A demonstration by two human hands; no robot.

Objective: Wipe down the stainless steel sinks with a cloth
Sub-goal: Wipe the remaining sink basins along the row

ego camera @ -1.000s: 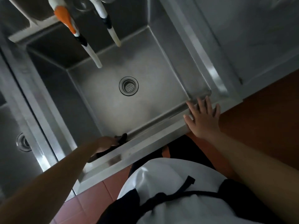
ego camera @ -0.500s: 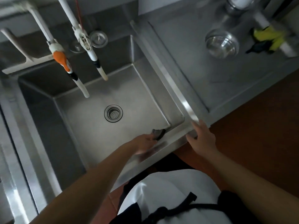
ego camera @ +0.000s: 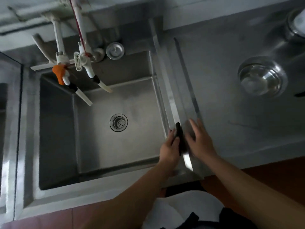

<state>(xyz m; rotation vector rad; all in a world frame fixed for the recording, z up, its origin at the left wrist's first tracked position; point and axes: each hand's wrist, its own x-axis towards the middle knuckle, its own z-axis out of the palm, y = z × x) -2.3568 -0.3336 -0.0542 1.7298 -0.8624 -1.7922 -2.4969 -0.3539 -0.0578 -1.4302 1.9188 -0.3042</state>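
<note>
While your left hand [ego camera: 170, 148] grips the dark cloth [ego camera: 179, 138] on the sink [ego camera: 99, 138] right rim and your right hand [ego camera: 200, 141] rests flat beside it, the wiping looks unfinished.

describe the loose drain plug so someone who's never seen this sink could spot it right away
Start at the big steel sink and look to the ledge behind its back wall. The drain plug lies there, right of the white taps: a round silver disc with a small centre knob, unlike the perforated strainer in the sink's floor.
</note>
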